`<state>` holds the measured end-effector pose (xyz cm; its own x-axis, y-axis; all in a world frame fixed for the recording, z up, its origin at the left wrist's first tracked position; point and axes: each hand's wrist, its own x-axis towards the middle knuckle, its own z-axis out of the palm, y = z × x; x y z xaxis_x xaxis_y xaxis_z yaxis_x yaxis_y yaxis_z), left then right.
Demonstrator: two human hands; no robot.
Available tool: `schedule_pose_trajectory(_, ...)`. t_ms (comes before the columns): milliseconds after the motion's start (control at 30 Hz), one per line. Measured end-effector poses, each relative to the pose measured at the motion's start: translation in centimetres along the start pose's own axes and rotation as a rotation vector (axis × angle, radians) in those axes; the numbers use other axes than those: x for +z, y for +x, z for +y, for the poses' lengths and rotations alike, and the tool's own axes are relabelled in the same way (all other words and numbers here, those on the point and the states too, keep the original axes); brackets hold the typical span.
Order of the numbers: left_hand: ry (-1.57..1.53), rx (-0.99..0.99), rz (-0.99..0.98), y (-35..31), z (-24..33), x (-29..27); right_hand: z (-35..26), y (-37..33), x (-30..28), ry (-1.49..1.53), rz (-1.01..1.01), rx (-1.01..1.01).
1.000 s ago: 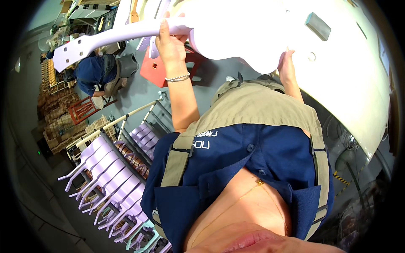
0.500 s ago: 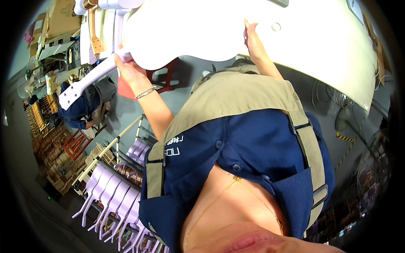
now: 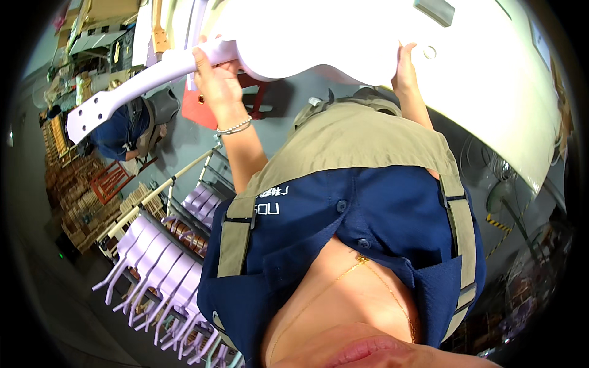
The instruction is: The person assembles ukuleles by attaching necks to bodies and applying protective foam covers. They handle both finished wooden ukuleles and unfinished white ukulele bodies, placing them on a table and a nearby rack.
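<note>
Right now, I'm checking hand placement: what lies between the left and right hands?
The head view shows the guitar's pale body between the left hand, on its neck, and the right hand.

glossy lilac long-necked guitar [image 3: 307,43], upper outline lost in glare against white tabletop [image 3: 509,92], tabletop cut off at top edge, left hand [image 3: 218,86] partly behind neck [image 3: 156,69], right hand [image 3: 405,76] contact unclear, blue-clad person [image 3: 116,140] partly hidden

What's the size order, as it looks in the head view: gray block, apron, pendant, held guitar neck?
1. Apron
2. Held guitar neck, partly covered by the left hand
3. Gray block
4. Pendant
</note>
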<state>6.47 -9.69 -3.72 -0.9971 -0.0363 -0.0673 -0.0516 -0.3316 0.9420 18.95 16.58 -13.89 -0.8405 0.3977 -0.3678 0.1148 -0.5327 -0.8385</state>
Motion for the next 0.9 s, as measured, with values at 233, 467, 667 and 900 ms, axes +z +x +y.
schedule_pose_trajectory(233,-0.071,0.031,-0.112,-1.1,1.5,1.2,3.0,1.6,-3.0,0.177,0.053,-0.013)
schedule_pose_trajectory(467,-0.19,0.196,-0.287,-1.0,0.9,1.9,2.2,2.2,-7.5,-0.216,-0.271,0.006)
schedule_pose_trajectory(667,-0.381,0.131,-0.406,-1.9,0.5,3.7,3.0,2.9,-9.4,-0.113,-0.183,-0.066)
schedule_pose_trajectory(900,-0.161,0.182,-0.325,-3.0,2.0,4.7,0.8,1.3,-7.2,0.171,-0.138,-0.046)
